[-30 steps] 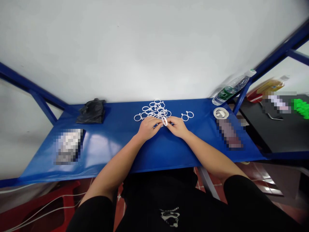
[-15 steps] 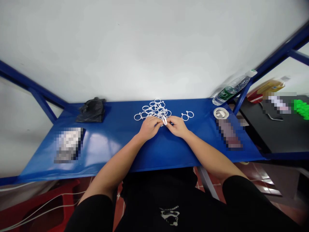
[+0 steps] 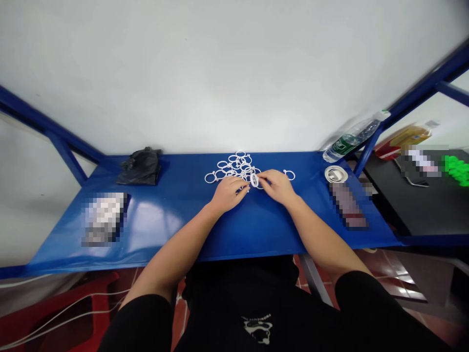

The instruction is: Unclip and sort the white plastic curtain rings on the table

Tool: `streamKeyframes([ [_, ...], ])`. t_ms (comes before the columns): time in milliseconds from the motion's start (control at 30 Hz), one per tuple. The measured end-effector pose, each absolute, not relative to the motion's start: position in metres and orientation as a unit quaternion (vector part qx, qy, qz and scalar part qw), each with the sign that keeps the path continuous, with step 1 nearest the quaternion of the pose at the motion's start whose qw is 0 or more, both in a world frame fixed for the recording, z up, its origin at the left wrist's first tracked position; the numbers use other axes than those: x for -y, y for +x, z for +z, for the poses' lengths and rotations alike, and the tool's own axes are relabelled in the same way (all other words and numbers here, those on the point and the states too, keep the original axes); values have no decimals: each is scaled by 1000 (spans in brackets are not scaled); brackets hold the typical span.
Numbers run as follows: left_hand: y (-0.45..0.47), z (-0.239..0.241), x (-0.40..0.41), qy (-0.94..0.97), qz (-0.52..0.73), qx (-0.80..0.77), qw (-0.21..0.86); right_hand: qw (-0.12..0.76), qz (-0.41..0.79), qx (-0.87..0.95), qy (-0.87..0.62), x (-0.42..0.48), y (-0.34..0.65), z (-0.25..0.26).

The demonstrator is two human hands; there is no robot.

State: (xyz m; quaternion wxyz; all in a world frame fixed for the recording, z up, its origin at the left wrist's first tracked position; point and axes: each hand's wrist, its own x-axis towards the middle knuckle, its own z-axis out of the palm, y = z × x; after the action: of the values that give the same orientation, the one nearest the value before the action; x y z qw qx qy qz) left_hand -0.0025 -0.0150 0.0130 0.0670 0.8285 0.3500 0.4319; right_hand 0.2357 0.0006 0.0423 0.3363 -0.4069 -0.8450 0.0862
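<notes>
Ring apparently being handled mid-frame: right hand pinching it, left hand half-closed, hold unclear; next move likely wants steady pressure.

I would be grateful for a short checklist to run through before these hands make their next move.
1. Bare right hand at the white round ring between the hands: ok, fingertips at its edge.
2. Bare left hand touching that ring: cannot tell, too small.
3. Heap of thin white rings near the hands: ok, just beyond them on the blue table.
4. Crumpled black plastic bag apart from the hands: ok, far left.
5. Clear green-labelled plastic bottle apart from the hands: ok, far right.
</notes>
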Motion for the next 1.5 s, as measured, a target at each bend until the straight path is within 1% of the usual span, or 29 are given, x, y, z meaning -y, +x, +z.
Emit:
streamKeyframes([
  [133,-5,14,12,831,433,-345,58,255,37,812,-524,-19,282,56],
  [233,-7,15,10,827,436,-353,47,160,56,800,-575,-29,314,58],
  [300,-8,15,10,826,436,-353,49,127,69,788,-598,-31,326,59],
  [333,-8,14,9,827,435,-352,50,126,69,782,-607,-30,327,60],
  [433,-7,13,9,833,426,-350,53,170,57,773,-609,-23,312,62],
  [500,-6,12,9,835,420,-351,54,196,65,788,-580,-16,291,62],
  [600,-5,12,9,840,413,-348,58,167,84,829,-527,-3,258,54],
  [733,-5,12,9,845,406,-341,63,128,90,842,-516,5,232,38],
  [867,-5,12,10,850,401,-336,65,132,89,834,-528,2,228,31],
  [1067,-6,12,10,853,388,-341,73,125,102,841,-516,3,229,36],
  [1267,-6,10,9,853,388,-342,73,134,151,846,-493,5,227,37],
  [1367,-7,8,9,855,384,-340,72,164,163,850,-473,6,226,38],
  [1500,-7,9,10,852,394,-339,61,265,183,850,-417,8,225,37],
])
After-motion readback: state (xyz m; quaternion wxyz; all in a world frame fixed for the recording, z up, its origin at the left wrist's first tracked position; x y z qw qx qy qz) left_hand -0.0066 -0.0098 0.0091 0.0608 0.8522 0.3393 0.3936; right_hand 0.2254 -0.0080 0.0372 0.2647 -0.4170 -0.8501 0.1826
